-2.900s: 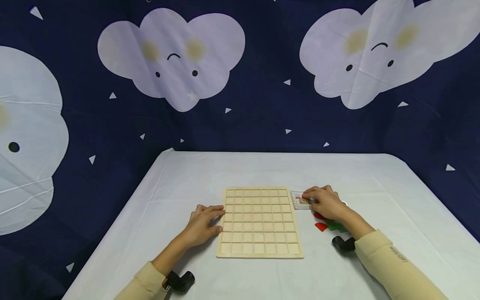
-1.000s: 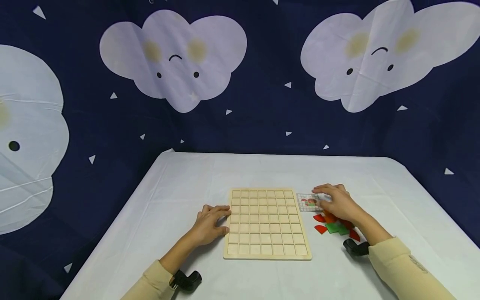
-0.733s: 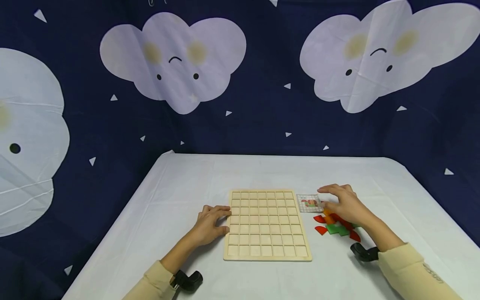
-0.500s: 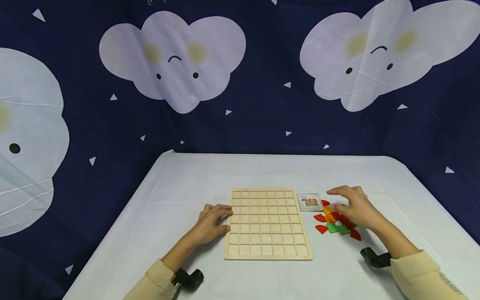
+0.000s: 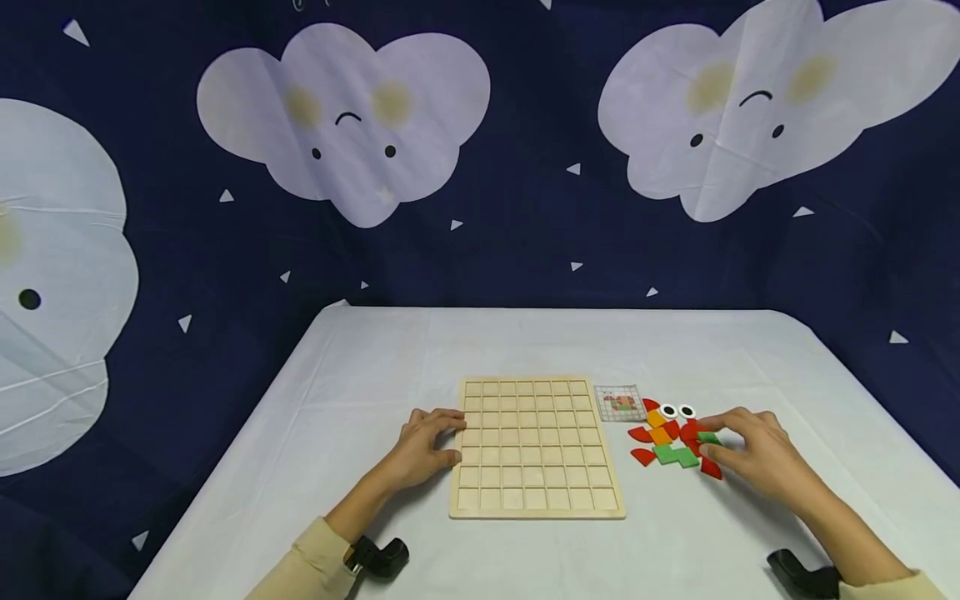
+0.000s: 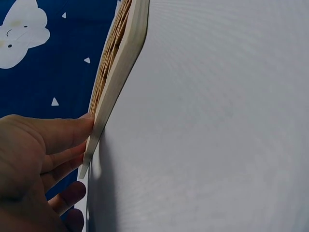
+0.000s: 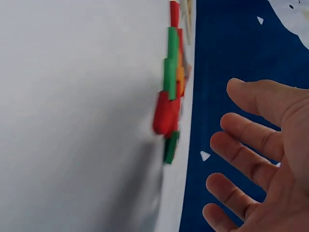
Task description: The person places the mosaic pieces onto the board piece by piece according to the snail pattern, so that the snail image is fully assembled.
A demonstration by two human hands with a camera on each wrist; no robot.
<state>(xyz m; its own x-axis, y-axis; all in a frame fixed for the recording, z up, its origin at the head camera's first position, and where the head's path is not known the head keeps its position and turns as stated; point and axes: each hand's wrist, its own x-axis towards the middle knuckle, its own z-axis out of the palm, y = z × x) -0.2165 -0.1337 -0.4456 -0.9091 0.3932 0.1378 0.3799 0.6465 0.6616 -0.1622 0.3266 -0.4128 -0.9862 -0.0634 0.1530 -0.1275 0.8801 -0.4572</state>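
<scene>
My left hand point(image 5: 416, 450) lies at the left edge of a wooden grid board point(image 5: 532, 450), fingers extended; in the left wrist view its thumb touches the board's side point(image 6: 116, 77). My right hand point(image 5: 761, 454) hovers at the right side of a small pile of flat pieces, thumb and fingers spread with nothing between them. The pile has red quarter-round pieces point(image 5: 711, 469), green pieces point(image 5: 664, 454), orange pieces point(image 5: 660, 437) and two round eye pieces point(image 5: 667, 411). In the right wrist view the right hand point(image 7: 260, 135) is apart from the green pieces point(image 7: 170, 72).
A small pattern card point(image 5: 620, 403) with a gridded coloured picture lies between the board and the pile. White cloth point(image 5: 525, 342) covers the table. Behind it hangs a dark blue curtain point(image 5: 517, 267) with clouds. A black wrist mount point(image 5: 802, 575) sits on each forearm.
My right hand has moved off the card and across the pile to its right side, uncovering the card, the eye pieces and more coloured pieces. My left hand has stayed at the board's edge.
</scene>
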